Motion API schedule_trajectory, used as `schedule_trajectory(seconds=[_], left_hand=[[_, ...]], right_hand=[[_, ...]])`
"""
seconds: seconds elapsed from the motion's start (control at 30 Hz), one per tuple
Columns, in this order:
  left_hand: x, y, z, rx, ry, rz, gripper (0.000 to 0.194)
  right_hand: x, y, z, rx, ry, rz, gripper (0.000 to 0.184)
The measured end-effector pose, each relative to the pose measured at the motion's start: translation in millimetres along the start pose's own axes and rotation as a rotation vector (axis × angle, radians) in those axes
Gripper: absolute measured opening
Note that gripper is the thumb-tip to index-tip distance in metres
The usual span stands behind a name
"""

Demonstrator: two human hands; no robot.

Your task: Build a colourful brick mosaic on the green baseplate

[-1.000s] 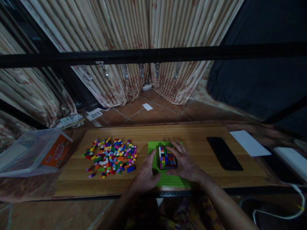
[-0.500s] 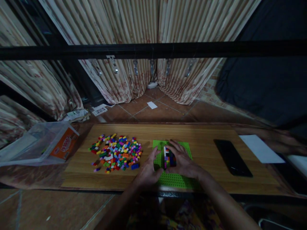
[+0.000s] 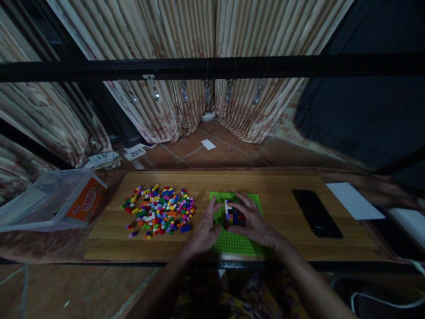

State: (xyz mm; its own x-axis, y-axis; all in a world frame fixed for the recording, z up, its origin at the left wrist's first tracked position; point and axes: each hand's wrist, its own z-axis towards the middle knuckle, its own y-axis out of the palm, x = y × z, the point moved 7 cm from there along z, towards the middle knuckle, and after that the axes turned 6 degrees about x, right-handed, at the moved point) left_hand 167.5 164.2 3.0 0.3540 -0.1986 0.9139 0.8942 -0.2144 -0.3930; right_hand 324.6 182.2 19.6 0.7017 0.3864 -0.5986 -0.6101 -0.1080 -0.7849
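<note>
A multicoloured block of small bricks (image 3: 233, 215) stands on a green baseplate (image 3: 232, 243) near the front edge of a wooden board (image 3: 272, 186). My right hand (image 3: 254, 221) curls round the block's right side and top, fingers closed on it. My left hand (image 3: 204, 228) rests on the baseplate's left edge, fingers spread, its fingertips close to the block's left face. Part of the block is hidden under my right fingers. A heap of loose coloured bricks (image 3: 159, 212) lies on the board to the left of the plate.
A black phone (image 3: 316, 212) lies right of the baseplate, a white sheet (image 3: 354, 200) beyond it. A clear plastic bag with an orange label (image 3: 53, 201) sits off the board's left end. A black bar (image 3: 212, 66) crosses the view above; curtains hang behind.
The brick block has turned under my right hand, showing a narrower face than a second ago. My left hand has opened and shifted slightly up along the plate's left edge.
</note>
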Motion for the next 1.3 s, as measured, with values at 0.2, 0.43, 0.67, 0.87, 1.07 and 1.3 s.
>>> schedule_trajectory(seconds=[0.2, 0.43, 0.67, 0.87, 1.07, 1.3], left_hand=[[15.4, -1.3, 17.9, -0.069, 0.058, 0.083, 0.083], [19.8, -2.3, 32.5, -0.123, 0.066, 0.250, 0.085], [13.5, -0.3, 34.0, -0.147, 0.068, 0.236, 0.087], [10.4, -0.3, 35.4, -0.162, 0.073, 0.228, 0.088], [11.3, -1.1, 35.2, -0.152, 0.075, 0.230, 0.087], [8.0, -3.2, 33.8, -0.115, 0.090, 0.205, 0.087]], right_hand=[[5.7, -1.7, 0.0, -0.002, 0.038, 0.020, 0.070], [10.3, -1.9, 3.3, -0.021, 0.058, 0.055, 0.075], [30.6, -17.7, -11.2, 0.017, 0.115, 0.081, 0.077], [44.2, -32.1, -24.7, 0.029, 0.136, 0.100, 0.078], [46.4, -35.3, -27.9, 0.043, 0.120, 0.105, 0.076], [42.0, -36.4, -27.9, 0.031, 0.144, 0.096, 0.075]])
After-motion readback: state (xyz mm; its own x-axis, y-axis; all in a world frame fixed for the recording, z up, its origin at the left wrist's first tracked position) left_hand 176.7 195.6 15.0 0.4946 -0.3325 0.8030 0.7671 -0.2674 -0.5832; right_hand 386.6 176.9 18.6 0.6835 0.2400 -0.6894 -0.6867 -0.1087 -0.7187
